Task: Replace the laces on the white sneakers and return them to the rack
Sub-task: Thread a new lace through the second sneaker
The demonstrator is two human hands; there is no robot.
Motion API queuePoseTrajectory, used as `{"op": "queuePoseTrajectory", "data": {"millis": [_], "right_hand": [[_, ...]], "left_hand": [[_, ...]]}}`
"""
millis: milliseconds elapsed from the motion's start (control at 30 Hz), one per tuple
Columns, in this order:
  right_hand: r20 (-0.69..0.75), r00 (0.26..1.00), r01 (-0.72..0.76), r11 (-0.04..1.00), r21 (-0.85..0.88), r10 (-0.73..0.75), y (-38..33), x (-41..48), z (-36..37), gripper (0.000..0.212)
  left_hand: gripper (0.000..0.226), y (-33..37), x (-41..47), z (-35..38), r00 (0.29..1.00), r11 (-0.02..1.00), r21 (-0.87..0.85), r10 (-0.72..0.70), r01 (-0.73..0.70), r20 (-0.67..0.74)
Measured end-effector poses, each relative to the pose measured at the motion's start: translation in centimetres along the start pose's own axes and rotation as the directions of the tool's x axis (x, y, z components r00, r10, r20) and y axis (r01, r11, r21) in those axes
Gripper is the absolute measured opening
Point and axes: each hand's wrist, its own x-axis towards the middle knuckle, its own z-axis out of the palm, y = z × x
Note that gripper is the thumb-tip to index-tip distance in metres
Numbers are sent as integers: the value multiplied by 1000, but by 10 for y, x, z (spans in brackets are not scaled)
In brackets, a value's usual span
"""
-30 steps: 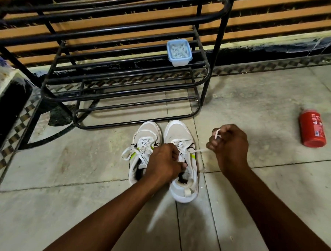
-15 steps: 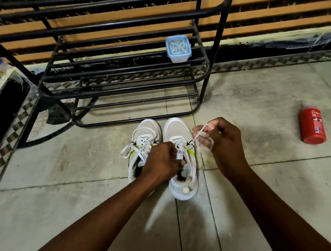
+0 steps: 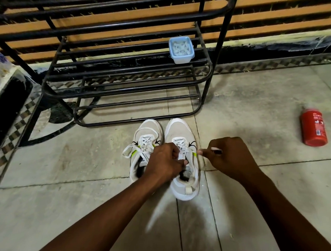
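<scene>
The white sneakers stand side by side on the floor (image 3: 63,158), toes pointing at the rack (image 3: 124,96) and just short of its bottom bar. The right-hand sneaker (image 3: 179,133) is the one you are working on. Your left grip (image 3: 164,161) sits on its laced upper by the tongue with the fingers curled tight into the lacing; exactly which strand they have is hidden under the knuckles. Your right grip (image 3: 234,157) hovers just beside that shoe's outer edge, narrowed to a pinch on a white lace (image 3: 214,148), whose end shows between thumb and forefinger. The run from there to the shoe is blurred. The left-hand sneaker (image 3: 148,128) touches its partner and is laced up its front, with a loose loop spilling onto the floor on its far side. On the rack's middle shelf, near the right end, rests a pale blue container (image 3: 181,49). Well off to your right a red can (image 3: 314,129) lies on its side on the tiles.
</scene>
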Motion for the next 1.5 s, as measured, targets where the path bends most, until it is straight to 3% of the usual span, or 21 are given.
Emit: {"op": "queuePoseTrajectory", "data": {"millis": [133, 333, 500, 600, 900, 1000, 1233, 1500], "right_hand": [[84, 996, 35, 999, -8, -34, 2, -8, 7, 48], [-54, 997, 72, 946, 316, -58, -10, -17, 17, 24], [-101, 994, 71, 900, 429, -31, -16, -20, 35, 19], [-63, 992, 127, 908, 400, -111, -16, -29, 48, 21], [-44, 995, 95, 948, 303, -86, -20, -31, 48, 23], [-60, 995, 93, 933, 348, -76, -22, -26, 40, 19], [-42, 993, -81, 898, 433, 110, -36, -11, 14, 17], [37, 989, -130, 720, 682, 144, -70, 12, -49, 11]], "left_hand": [[30, 0, -1, 0, 1000, 1000, -4, 13, -13, 3], [29, -1, -3, 0, 998, 998, 32, 59, -59, -16], [20, 3, -7, -3, 995, 985, 141, 101, -100, 1], [17, 3, -14, -7, 992, 983, 137, 125, -121, -27], [20, 7, -15, -24, 993, 996, -6, 91, -92, -77], [22, 7, -9, -30, 993, 996, -36, 83, -86, -84], [14, 31, -10, -67, 978, 963, -213, 135, -167, -160], [7, 72, -24, -120, 963, 824, -500, 250, -267, -101]]}}
